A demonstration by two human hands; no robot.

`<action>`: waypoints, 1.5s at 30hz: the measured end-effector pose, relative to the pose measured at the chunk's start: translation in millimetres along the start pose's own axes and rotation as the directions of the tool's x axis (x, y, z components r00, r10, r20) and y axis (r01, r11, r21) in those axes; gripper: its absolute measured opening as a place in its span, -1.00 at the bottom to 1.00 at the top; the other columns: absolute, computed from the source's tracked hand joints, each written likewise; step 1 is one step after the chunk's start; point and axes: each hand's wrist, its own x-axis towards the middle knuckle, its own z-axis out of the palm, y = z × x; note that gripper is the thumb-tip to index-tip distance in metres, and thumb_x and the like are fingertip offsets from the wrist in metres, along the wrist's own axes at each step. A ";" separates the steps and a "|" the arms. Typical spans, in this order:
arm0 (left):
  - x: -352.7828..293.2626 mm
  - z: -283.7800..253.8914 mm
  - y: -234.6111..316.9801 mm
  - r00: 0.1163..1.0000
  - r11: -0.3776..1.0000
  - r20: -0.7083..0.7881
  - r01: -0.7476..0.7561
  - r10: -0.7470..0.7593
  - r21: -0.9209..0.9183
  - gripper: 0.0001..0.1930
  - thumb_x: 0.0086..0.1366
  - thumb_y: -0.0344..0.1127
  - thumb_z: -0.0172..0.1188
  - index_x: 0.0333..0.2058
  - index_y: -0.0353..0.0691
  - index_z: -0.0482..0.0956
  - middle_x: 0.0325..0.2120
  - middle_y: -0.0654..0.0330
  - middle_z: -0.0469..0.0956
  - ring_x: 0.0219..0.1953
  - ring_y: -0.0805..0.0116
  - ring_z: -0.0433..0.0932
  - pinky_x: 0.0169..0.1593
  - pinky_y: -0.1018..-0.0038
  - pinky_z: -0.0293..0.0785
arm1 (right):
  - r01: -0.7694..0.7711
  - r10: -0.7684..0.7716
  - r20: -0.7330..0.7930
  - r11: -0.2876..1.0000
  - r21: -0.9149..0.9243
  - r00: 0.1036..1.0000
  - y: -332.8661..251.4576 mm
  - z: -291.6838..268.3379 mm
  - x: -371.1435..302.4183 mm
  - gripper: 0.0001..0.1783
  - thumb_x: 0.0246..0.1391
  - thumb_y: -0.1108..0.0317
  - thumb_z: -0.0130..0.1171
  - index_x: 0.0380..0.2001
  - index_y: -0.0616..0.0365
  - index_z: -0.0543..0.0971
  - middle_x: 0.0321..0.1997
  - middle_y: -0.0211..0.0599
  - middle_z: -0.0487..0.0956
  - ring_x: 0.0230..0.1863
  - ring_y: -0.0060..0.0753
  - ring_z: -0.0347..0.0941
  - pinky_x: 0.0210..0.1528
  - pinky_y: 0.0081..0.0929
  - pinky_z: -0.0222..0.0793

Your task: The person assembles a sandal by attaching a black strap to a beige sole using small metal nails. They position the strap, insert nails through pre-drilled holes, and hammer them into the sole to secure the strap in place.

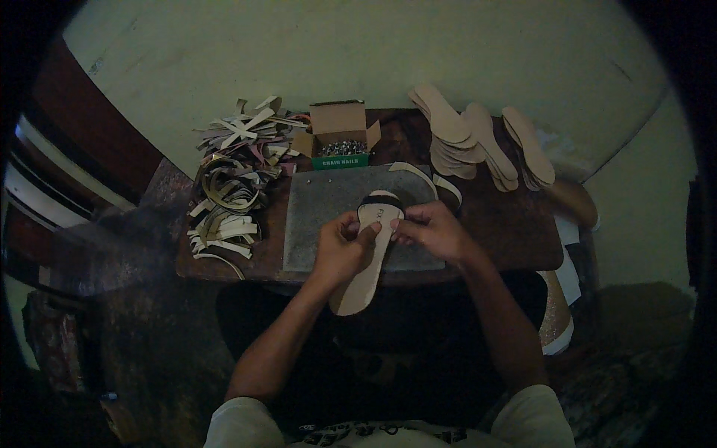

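Observation:
A beige shoe insole (362, 282) is held up over the near edge of the table, its toe end pointing away from me. Across that toe end runs a dark strap (381, 200). My left hand (345, 245) grips the insole from its left side, thumb pressed on the upper face. On the opposite edge, my right hand (433, 230) pinches the insole just below the strap's right end. Its fingertips partly hide what lies between them. Under the toe end is a grey slab (317, 224). Curved pale-edged strips (409, 171) lie on and beside the slab's far right corner.
A heap of cut strips (231, 190) covers the left of the wooden table (515, 246). Behind the slab stands an open green-and-brown carton (340, 161) of small metal nails. Stacked insoles (448, 123) lie at the far right. White sheets (567, 272) hang low by the right edge.

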 end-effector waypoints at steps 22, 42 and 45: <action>-4.8 1.3 3.2 0.989 0.956 0.131 0.029 -0.071 0.293 -0.78 0.21 -0.32 0.27 -0.23 -0.35 0.63 -0.53 0.22 0.60 -0.54 0.57 0.44 -0.47 0.51 0.34 | 0.284 -0.388 -0.137 0.833 -0.475 0.911 -10.5 2.2 -5.7 -0.75 0.13 0.37 0.20 -0.13 0.21 0.62 -0.19 -0.10 0.65 -0.20 -0.29 0.59 -0.13 -0.40 0.46; -12.4 -15.1 33.8 0.943 0.911 0.281 0.053 -0.181 0.408 -0.75 0.23 -0.32 0.23 -0.19 -0.38 0.63 -0.46 0.19 0.62 -0.44 0.53 0.50 -0.35 0.50 0.41 | 0.168 -0.137 0.127 0.945 -0.280 0.982 -14.3 -7.5 -8.6 -0.56 0.06 0.35 0.31 0.04 0.15 0.54 -0.05 -0.28 0.60 -0.09 -0.52 0.44 -0.14 -0.50 0.43; -11.7 -23.3 32.7 0.952 0.907 0.250 0.060 -0.177 0.416 -0.77 0.23 -0.32 0.24 -0.20 -0.35 0.63 -0.53 0.28 0.56 -0.52 0.60 0.38 -0.46 0.55 0.27 | 0.265 -0.202 0.215 0.910 -0.320 0.955 -24.8 -5.9 -17.8 -0.32 -0.07 0.37 0.40 0.18 0.05 0.43 0.19 -0.29 0.46 0.12 -0.37 0.37 0.01 -0.41 0.43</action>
